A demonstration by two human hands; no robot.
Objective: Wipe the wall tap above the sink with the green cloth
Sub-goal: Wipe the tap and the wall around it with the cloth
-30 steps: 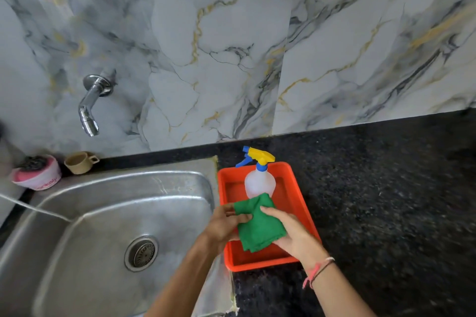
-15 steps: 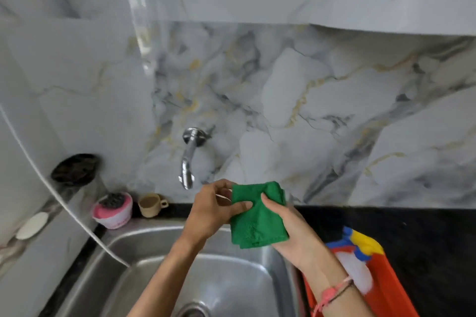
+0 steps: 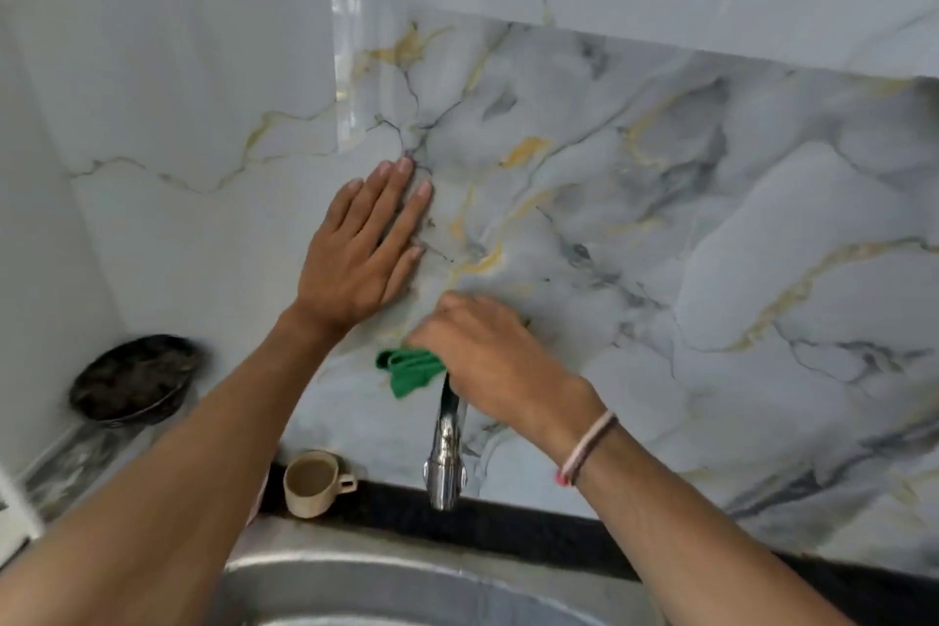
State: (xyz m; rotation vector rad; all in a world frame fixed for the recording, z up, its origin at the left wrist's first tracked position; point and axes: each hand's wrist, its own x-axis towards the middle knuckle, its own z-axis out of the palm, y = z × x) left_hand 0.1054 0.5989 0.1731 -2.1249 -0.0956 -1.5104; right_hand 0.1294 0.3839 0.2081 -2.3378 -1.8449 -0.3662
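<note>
A person's right hand grips the green cloth against the top of the tap, fingers curled around it. The left hand, at 11 o'clock from the right hand, lies flat on the marble wall, fingers straight and close together. A cup stands at 8 o'clock from the tap, behind the sink.

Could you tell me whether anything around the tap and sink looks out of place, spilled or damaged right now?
Nothing stands out. The right hand presses the green cloth on the top of the tap, the left hand lies flat on the marble wall, and the beige cup stands upright.
</note>
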